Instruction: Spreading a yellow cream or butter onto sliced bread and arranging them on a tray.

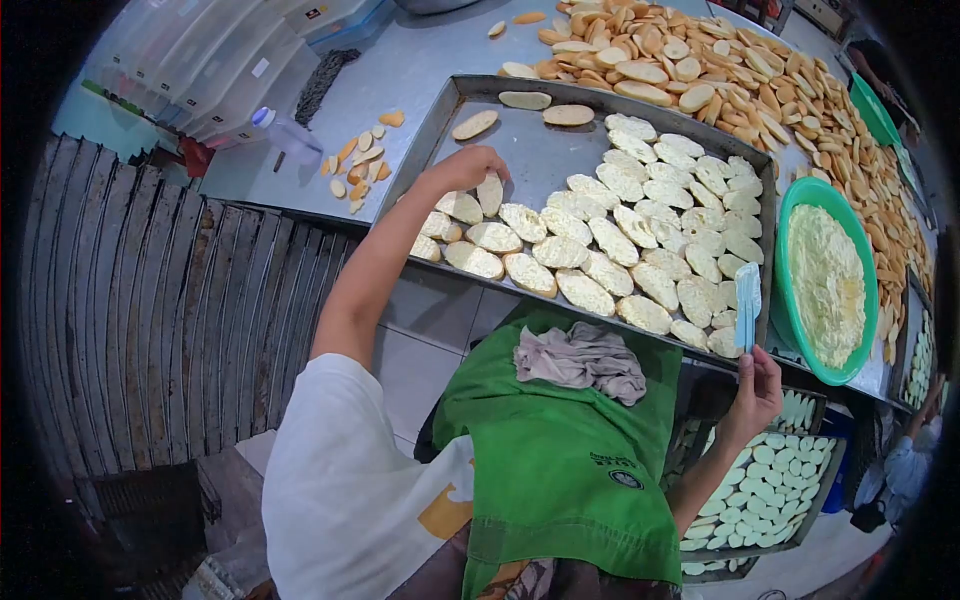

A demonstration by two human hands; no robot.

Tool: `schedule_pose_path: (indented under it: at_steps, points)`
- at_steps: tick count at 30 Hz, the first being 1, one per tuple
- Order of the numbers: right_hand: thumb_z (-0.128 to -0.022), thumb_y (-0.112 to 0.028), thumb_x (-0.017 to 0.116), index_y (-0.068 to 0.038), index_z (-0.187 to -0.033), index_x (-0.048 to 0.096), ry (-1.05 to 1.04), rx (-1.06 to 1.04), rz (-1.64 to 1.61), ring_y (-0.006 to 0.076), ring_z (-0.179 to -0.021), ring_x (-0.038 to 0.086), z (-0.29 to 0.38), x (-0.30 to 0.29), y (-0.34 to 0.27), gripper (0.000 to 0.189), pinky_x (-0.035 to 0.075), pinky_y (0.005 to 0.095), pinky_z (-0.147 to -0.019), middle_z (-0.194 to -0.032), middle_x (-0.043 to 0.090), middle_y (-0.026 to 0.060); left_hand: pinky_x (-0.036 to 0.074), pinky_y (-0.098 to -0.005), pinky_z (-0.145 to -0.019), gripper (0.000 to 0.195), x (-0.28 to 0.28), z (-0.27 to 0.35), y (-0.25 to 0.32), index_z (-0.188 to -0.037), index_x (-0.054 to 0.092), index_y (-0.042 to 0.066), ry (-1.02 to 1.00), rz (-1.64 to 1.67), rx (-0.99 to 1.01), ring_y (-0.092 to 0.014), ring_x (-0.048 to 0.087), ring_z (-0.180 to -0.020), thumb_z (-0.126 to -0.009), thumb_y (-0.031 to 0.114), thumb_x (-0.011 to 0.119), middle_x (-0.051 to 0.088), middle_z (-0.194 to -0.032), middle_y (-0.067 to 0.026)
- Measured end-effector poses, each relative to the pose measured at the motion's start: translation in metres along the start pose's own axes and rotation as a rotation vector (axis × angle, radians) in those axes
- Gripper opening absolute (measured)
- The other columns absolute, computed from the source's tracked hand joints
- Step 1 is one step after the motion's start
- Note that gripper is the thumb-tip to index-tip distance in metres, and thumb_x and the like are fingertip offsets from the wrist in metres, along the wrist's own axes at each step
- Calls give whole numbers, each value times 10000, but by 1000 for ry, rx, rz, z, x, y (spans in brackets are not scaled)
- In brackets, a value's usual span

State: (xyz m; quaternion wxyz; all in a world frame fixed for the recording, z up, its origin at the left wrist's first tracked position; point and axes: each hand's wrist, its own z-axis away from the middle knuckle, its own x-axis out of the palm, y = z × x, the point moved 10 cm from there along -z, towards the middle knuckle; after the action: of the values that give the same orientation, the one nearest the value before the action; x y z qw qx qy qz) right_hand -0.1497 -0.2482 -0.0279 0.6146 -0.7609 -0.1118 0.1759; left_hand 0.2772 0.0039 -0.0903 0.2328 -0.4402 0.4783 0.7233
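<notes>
A large metal baking tray (pixel 536 142) lies on the table before me, much of it covered with bread slices (pixel 585 292) spread with pale cream. My left hand (pixel 472 169) is over its left part, with its fingers on an oval bread slice (pixel 490 195) beside the coated ones. Three slices (pixel 568 115) lie apart near the tray's far edge and look uncoated. At the tray's near right corner, my right hand (pixel 757 386) holds a light blue spatula (pixel 746 304) upright by its end, cream on its blade. A green basin (pixel 874 300) of cream (pixel 825 285) stands right of the tray.
A large heap of bread slices (pixel 720 75) covers the table's far and right side. Bread scraps (pixel 360 165), a plastic bottle (pixel 289 135) and stacked clear containers (pixel 202 67) are at left. Filled trays (pixel 772 487) stand low at right. Another person (pixel 907 457) is at the right rim.
</notes>
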Motion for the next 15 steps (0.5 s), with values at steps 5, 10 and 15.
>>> schedule_pose_path:
  at_steps: [5,10,15]
  points:
    - [-759,-10,618,23,-897,597,3,32,-16,58,-682,478,0,-2,4,143,392,168,-631,-781,549,10,430,-333,-772,252,-14,5,-24,-968,579,19,131,-44,-175,-236,561,-884,-767,-45,442,598,-944,-123]
    - [-769,-17,610,21,-905,600,3,16,13,60,-690,477,1,-4,12,141,393,170,-637,-798,545,10,426,-348,-778,239,-18,6,-28,-969,583,25,11,-25,-297,-241,560,-889,-777,2,443,593,-963,-139]
    - [-790,-18,584,22,-922,589,-27,-48,59,64,-683,481,-3,-8,-1,138,395,178,-637,-778,546,15,419,-386,-799,262,-67,-17,-67,-1025,557,29,368,-294,-298,-300,544,-929,-787,92,465,583,-988,-162]
